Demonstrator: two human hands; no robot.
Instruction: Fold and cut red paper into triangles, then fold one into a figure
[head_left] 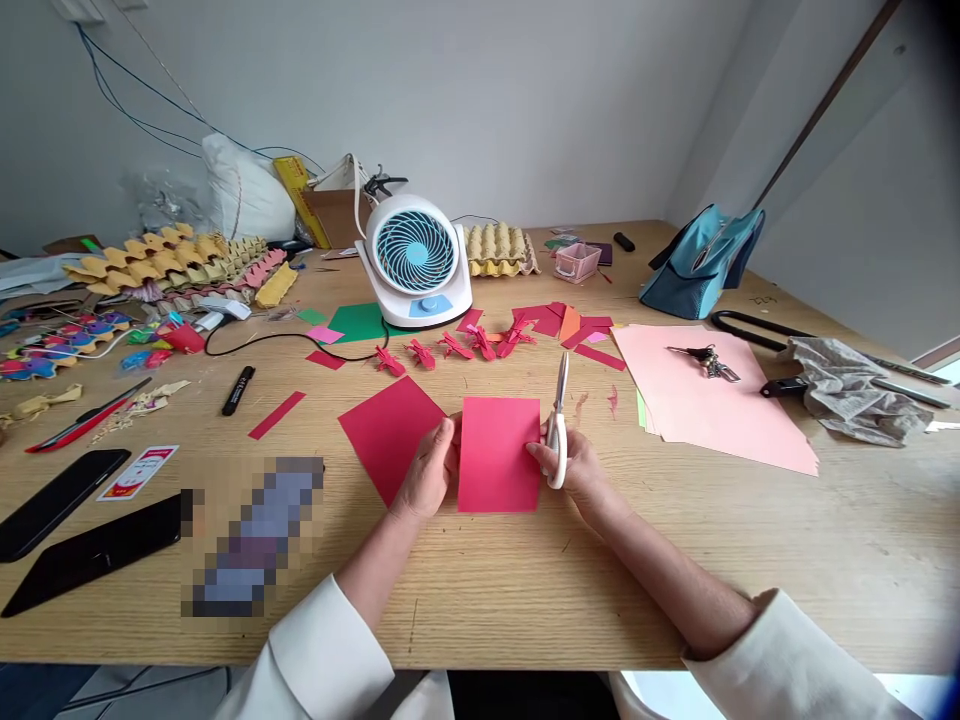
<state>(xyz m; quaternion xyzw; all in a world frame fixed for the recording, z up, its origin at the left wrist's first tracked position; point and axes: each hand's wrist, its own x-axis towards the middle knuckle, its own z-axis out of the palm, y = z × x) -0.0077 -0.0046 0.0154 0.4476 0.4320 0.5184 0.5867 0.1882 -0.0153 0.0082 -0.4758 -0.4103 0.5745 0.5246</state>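
Observation:
A rectangle of red paper [499, 455] is held upright above the table in front of me. My left hand [427, 470] is at its left edge, thumb raised and fingers partly hidden behind the sheet. My right hand [581, 470] pinches the right edge with the thumb in front. That same hand also holds white-handled scissors [559, 430], blades pointing up and seemingly together. Under and beyond my left hand, a second red sheet [390, 430] lies flat on the table. Several folded red paper figures [454, 346] stand in a row farther back.
Behind the figures stands a white fan [415, 255]. Red scraps [551, 318] lie to its right. Pink sheets [720, 400] with keys [712, 365] are at the right, near a blue bag [701, 265]. Phones [97, 550] and a black marker [238, 390] lie left.

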